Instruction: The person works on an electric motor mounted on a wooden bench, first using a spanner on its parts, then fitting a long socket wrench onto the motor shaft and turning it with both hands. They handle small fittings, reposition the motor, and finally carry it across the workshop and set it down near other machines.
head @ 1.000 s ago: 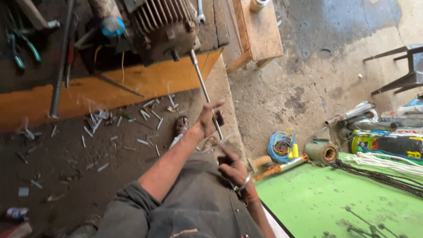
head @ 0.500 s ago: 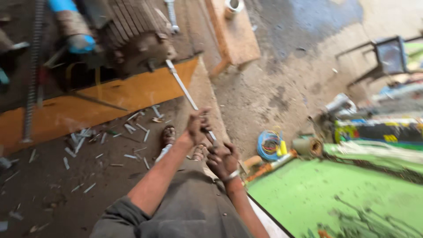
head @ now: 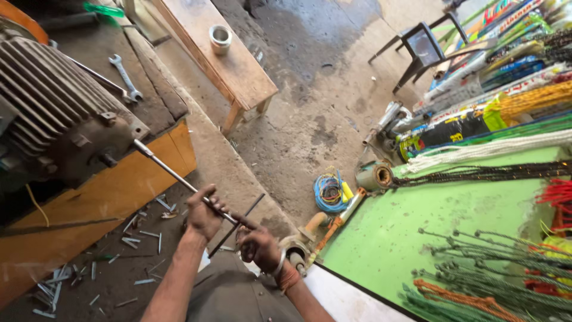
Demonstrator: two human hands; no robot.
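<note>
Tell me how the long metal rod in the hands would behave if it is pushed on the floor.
The metal rod looks stiff: it runs straight from the motor to the left hand. Being round and thin, it would probably roll. It seems fairly heavy for its width.

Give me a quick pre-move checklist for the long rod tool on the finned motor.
1. Left hand closed around the rod: ok.
2. Right hand grip on the rod's near end: cannot tell, fingers hide it.
3. Rod's far tip seated at the motor housing: it meets the casing, engagement cannot tell.
4. Motor resting on the workbench: ok, no tilt seen.
5. Floor below: not ok, metal scraps scattered there.
6. Spanner lies on the bench behind the motor, apart from the rod: ok.
</note>
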